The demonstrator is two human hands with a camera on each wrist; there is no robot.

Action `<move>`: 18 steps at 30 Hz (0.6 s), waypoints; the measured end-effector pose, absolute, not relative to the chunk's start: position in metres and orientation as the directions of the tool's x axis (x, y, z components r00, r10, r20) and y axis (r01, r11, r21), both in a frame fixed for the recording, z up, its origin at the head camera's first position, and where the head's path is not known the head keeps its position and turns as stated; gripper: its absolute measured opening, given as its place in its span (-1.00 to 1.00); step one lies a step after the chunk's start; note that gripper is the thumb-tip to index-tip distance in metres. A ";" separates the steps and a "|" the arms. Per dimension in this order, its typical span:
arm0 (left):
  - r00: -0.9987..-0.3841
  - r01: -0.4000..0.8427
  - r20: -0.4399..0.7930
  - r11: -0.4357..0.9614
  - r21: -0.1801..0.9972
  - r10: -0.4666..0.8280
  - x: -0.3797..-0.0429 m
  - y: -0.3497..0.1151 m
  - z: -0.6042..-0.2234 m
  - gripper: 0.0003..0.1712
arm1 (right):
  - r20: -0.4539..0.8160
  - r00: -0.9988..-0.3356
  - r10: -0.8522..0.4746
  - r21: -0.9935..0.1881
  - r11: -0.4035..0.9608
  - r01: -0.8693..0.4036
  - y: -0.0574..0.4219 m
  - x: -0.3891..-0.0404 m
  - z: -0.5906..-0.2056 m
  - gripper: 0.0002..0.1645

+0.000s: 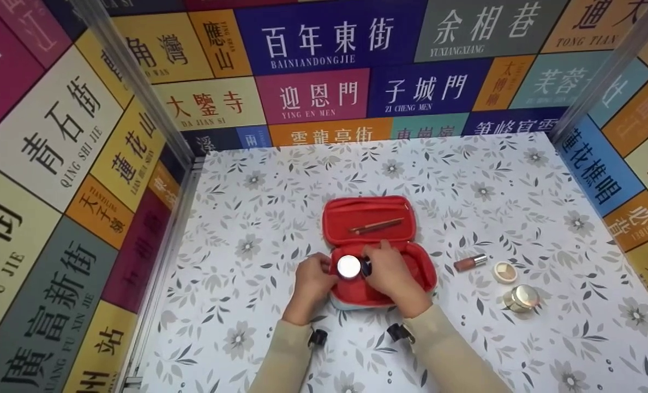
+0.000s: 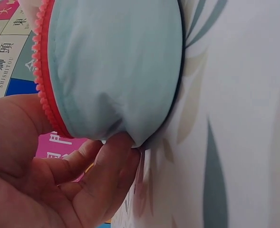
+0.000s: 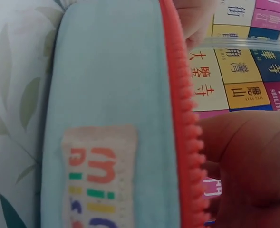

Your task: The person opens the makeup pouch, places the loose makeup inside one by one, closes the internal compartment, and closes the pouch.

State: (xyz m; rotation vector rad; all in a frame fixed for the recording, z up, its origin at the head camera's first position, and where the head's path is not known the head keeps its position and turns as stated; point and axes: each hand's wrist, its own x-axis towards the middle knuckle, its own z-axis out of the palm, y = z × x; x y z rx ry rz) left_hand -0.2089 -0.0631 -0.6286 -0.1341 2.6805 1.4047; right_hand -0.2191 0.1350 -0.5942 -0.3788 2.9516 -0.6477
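Pouch (image 1: 348, 240) on worktop (image 1: 280, 185), left hand (image 1: 314, 277) pinching its edge, right hand (image 1: 390, 271) beside white-topped container (image 1: 349, 267), grip hard to tell

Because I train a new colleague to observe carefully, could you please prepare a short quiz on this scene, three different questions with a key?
1. How many small items are on the white, flower-patterned table, to the right of the open red-lined, light-blue fabric case?
2. In the head view, what shows between the left hand and the right hand? A) a green square box; B) a round, white-topped item; C) a pink brush.
3. True or false: fingers of the left hand touch the case's outer wall.
Key: 1. Three: a reddish-brown tube with silver cap, a small round compact and a shiny-lidded jar. 2. B. 3. True.
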 end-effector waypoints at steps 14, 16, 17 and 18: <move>-0.990 -0.130 -0.136 0.569 0.812 -0.032 -0.207 -0.061 -0.628 -0.72 | -0.066 -0.965 -0.253 -0.397 0.894 -0.208 0.134 -0.220 -0.599 -0.56; -0.990 -0.130 -0.136 0.571 0.811 -0.033 -0.207 -0.061 -0.627 -0.73 | -0.081 -0.965 -0.249 -0.392 0.898 -0.199 0.133 -0.219 -0.598 -0.53; -0.990 -0.132 -0.138 0.569 0.812 -0.033 -0.207 -0.060 -0.627 -0.73 | -0.089 -0.965 -0.248 -0.392 0.899 -0.195 0.133 -0.219 -0.597 -0.52; -0.989 -0.134 -0.141 0.567 0.813 -0.032 -0.207 -0.060 -0.627 -0.73 | -0.097 -0.964 -0.246 -0.392 0.900 -0.190 0.133 -0.219 -0.597 -0.51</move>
